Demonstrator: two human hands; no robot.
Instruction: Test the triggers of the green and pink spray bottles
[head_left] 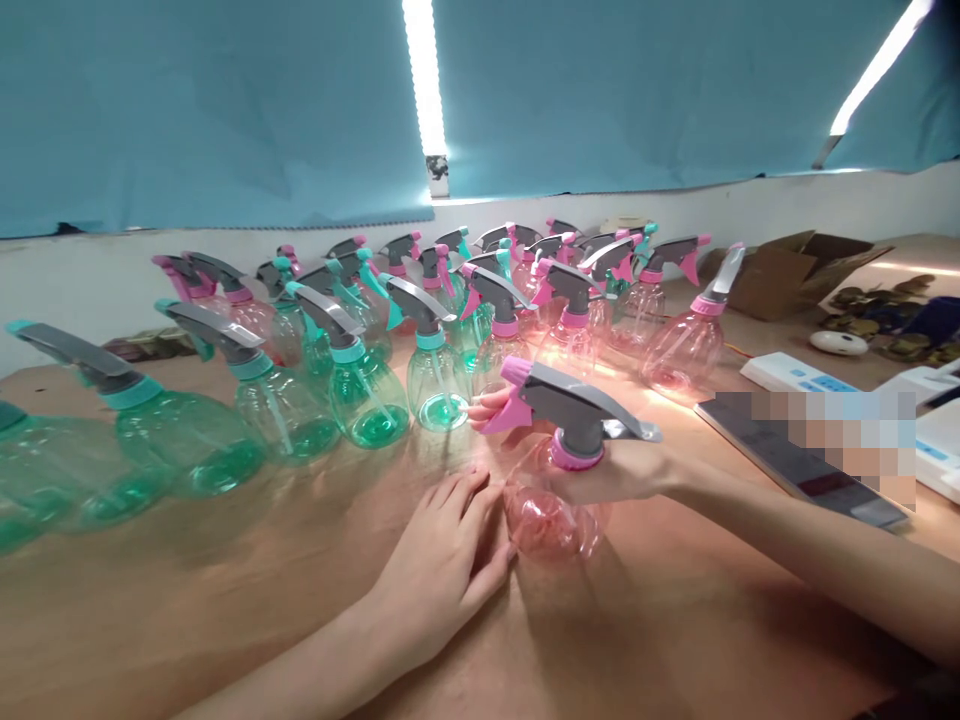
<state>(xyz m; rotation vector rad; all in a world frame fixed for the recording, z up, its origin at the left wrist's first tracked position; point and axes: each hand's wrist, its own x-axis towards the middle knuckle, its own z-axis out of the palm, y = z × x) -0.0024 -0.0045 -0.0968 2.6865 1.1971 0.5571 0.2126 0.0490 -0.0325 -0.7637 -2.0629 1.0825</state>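
A clear pink spray bottle (555, 525) with a grey and pink trigger head stands upright on the table in front of me. My left hand (442, 540) lies beside its left side, fingers stretched out over the tabletop; whether the fingertips touch the bottle I cannot tell. Behind the same bottle is my right hand (529, 435), partly hidden by the trigger head and clear body. Its visible fingers reach out to the left, close to a green spray bottle (439, 385), and do not appear wrapped around anything.
Rows of green and pink spray bottles (367, 390) stand across the wooden table (315, 600). To the right are a dark flat phone-like object (802, 460), a white power strip (802, 380), a white mouse-like object (838, 343) and an open cardboard box (795, 275). Blue curtains (262, 100) hang behind.
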